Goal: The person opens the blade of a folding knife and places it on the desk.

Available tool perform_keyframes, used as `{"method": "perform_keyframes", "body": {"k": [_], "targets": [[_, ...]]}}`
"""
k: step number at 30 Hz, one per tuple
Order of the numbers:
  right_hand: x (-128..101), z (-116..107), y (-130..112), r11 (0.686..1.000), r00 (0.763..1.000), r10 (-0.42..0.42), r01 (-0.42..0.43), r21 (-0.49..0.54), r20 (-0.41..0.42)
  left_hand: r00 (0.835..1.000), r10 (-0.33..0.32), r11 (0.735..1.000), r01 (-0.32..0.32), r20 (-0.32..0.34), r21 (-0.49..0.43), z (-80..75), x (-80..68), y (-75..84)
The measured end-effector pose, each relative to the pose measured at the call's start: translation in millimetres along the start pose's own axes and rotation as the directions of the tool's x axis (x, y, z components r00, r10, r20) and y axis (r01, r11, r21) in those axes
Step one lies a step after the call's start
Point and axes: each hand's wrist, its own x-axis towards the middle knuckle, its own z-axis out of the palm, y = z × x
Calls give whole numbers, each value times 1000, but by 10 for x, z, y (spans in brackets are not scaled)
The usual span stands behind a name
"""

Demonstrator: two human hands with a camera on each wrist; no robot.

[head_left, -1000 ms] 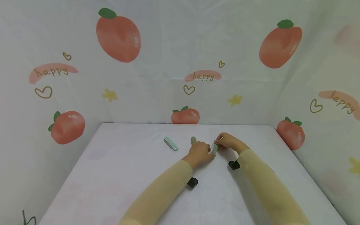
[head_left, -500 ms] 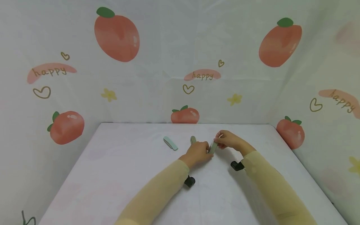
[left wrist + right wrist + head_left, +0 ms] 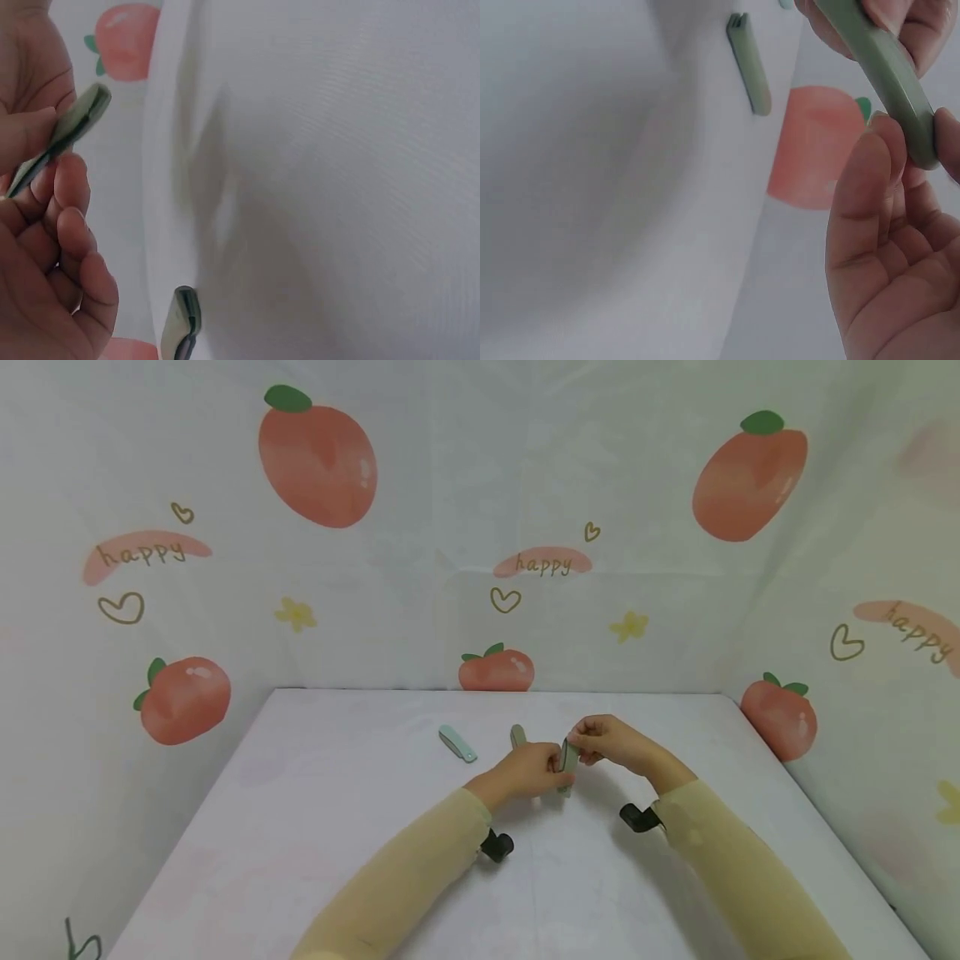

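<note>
A slim green folding tool [image 3: 568, 762], shaped like a pocket knife, is held between both hands above the table. My left hand [image 3: 525, 770] grips its near end. The fingertips of my right hand [image 3: 618, 745] pinch its far end. In the right wrist view the smooth side of the green folding tool [image 3: 892, 75] shows; my right hand [image 3: 900, 255] has finger and thumb on its tip. A dark slot runs along the edge of the green folding tool [image 3: 81, 116] in the left wrist view. Whether a blade lies inside cannot be seen.
Behind my left hand a second green folding tool [image 3: 518, 736] lies on the white table [image 3: 315, 827]. Further left rests a mint folding tool [image 3: 457, 744] with a rivet at one end. A printed cloth [image 3: 420, 527] hangs behind the table.
The held green tool has swung from a slant to nearly upright in the head view and come slightly nearer. My forearms have spread apart. The two tools on the table have stayed put.
</note>
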Motion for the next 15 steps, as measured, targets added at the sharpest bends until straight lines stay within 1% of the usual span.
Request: {"method": "perform_keyframes", "body": {"k": [4,8,15], "targets": [[-54,17,-34,1000,1000,-25,25,8,16,999,46,994,-42,29,-101,-58,-37,14],[-108,32,-65,999,998,-47,46,10,39,996,79,977,-69,45,-201,-111,-75,40],[-174,51,-82,996,994,-88,88,13,72,995,89,961,-75,39,-266,-137,-132,71]]}}
